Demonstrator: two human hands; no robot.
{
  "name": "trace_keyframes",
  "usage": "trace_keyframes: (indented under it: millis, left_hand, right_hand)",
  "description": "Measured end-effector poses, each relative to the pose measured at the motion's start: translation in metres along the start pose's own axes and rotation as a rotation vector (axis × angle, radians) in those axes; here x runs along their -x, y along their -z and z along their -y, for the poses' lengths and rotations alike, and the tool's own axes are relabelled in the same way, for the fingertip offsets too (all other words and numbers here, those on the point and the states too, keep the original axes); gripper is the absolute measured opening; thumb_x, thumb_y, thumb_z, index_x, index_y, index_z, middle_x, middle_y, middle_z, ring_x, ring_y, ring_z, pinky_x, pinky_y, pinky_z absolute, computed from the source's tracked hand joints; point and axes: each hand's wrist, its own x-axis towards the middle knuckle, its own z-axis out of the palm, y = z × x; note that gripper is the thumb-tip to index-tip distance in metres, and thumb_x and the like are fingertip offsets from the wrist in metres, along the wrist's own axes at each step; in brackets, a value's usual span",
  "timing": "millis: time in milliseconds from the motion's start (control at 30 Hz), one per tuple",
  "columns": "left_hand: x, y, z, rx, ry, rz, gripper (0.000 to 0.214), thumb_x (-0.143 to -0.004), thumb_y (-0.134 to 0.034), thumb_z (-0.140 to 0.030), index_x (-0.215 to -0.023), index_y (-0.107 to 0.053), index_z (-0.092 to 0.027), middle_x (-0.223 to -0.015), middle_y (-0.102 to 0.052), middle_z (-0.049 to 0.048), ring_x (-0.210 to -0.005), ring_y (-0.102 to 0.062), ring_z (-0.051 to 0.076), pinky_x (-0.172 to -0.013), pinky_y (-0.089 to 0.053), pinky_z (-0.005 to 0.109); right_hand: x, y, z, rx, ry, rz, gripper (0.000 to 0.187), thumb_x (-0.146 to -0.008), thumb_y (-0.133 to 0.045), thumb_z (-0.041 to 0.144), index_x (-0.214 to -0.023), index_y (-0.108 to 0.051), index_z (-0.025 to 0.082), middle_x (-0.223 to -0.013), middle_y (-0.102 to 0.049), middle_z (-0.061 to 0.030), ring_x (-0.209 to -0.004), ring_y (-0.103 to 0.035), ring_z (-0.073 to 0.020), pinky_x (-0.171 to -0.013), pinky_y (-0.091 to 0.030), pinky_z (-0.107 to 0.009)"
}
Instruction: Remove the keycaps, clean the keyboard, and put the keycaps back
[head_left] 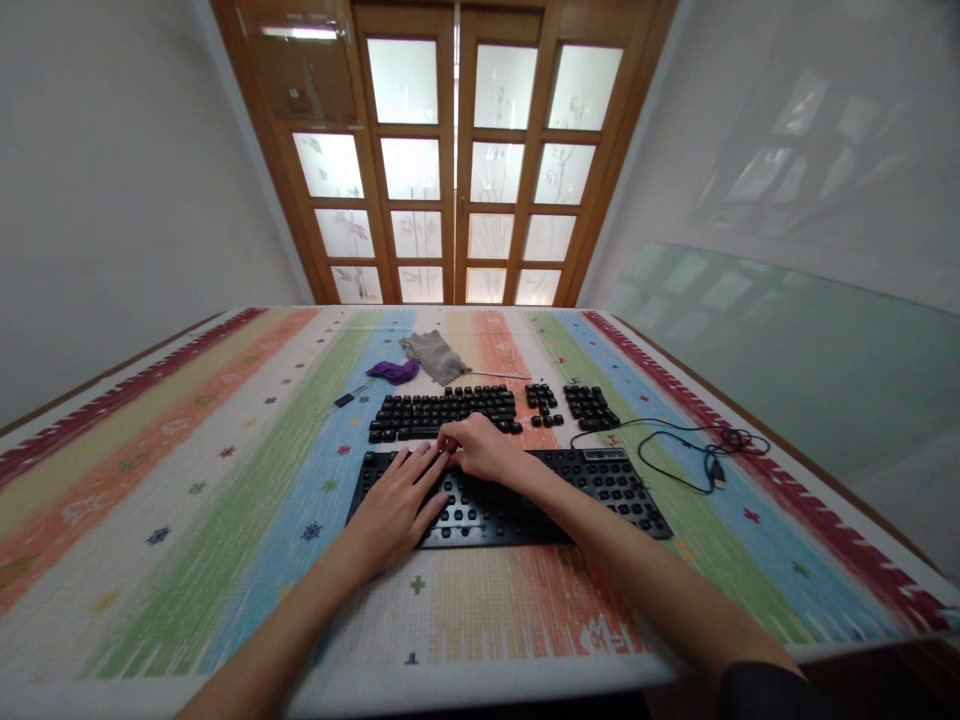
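Note:
Two black keyboards lie on a striped tablecloth [187, 500]. The near keyboard [615, 490] has most keycaps off and shows bare switch posts. My left hand [397, 505] lies flat on its left part, fingers stretched out. My right hand [484, 450] is curled at its upper edge, fingertips pinched together on something I cannot make out, just below the far keyboard [442, 410]. Loose keycaps are laid out in rows on the cloth in the far keyboard's place; whether a frame lies under them I cannot tell.
A grey cloth [435, 355] and a purple cloth [394, 372] lie behind the keyboards, with a small dark tool [345, 400] to the left. A black cable [697, 450] coils at the right. Wooden glazed doors [457, 160] stand behind the table.

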Motion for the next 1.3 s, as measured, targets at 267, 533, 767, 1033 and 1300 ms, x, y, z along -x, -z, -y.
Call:
trace_keyframes:
  millis: [267, 533, 767, 1033, 1300]
  left_hand:
    - [-0.032, 0.014, 0.000, 0.001, -0.039, -0.001, 0.041, -0.097, -0.045, -0.046, -0.113, -0.067, -0.015, -0.117, -0.068, 0.0155, -0.105, -0.066, 0.029, -0.092, -0.054, 0.047]
    - [-0.041, 0.005, 0.005, 0.037, -0.018, -0.049, 0.028, -0.096, -0.048, -0.033, -0.089, -0.069, -0.016, -0.089, -0.070, 0.0102, -0.083, -0.068, 0.024, -0.078, -0.057, 0.039]
    - [-0.031, 0.004, 0.010, 0.194, -0.025, -0.122, 0.026, -0.098, -0.045, -0.030, -0.104, -0.068, -0.018, -0.109, -0.069, 0.0098, -0.098, -0.068, 0.023, -0.089, -0.057, 0.040]
    - [-0.029, 0.001, 0.013, 0.250, -0.013, -0.152, 0.033, -0.099, -0.043, -0.030, -0.121, -0.064, -0.020, -0.118, -0.068, 0.0095, -0.104, -0.067, 0.022, -0.093, -0.057, 0.040]
    - [-0.029, -0.006, 0.016, 0.123, -0.064, -0.051, 0.040, -0.100, -0.040, -0.032, -0.129, -0.059, -0.014, -0.133, -0.061, 0.0131, -0.124, -0.058, 0.024, -0.109, -0.045, 0.047]
  right_hand:
    - [-0.002, -0.005, -0.008, -0.034, -0.034, -0.009, 0.020, -0.070, -0.071, 0.003, -0.087, -0.076, 0.014, -0.083, -0.077, -0.0084, -0.077, -0.071, -0.0194, -0.068, -0.048, -0.024]
    - [-0.003, -0.009, -0.016, -0.189, -0.044, -0.010, 0.024, -0.066, -0.070, -0.001, -0.085, -0.075, 0.014, -0.075, -0.076, -0.0049, -0.070, -0.071, -0.0154, -0.063, -0.048, -0.020]
    - [-0.003, -0.010, -0.016, -0.175, -0.036, -0.013, 0.023, -0.068, -0.073, 0.002, -0.087, -0.075, 0.014, -0.077, -0.077, -0.0059, -0.073, -0.072, -0.0166, -0.064, -0.048, -0.021]
    - [-0.002, 0.000, -0.019, -0.200, 0.012, 0.026, 0.023, -0.068, -0.079, 0.007, -0.088, -0.073, 0.014, -0.078, -0.076, -0.0045, -0.072, -0.070, -0.0152, -0.065, -0.048, -0.021]
    - [-0.004, 0.017, -0.034, -0.186, 0.034, -0.056, 0.006, -0.079, -0.070, 0.013, -0.085, -0.073, 0.013, -0.074, -0.073, -0.0035, -0.066, -0.066, -0.0130, -0.064, -0.047, -0.021]
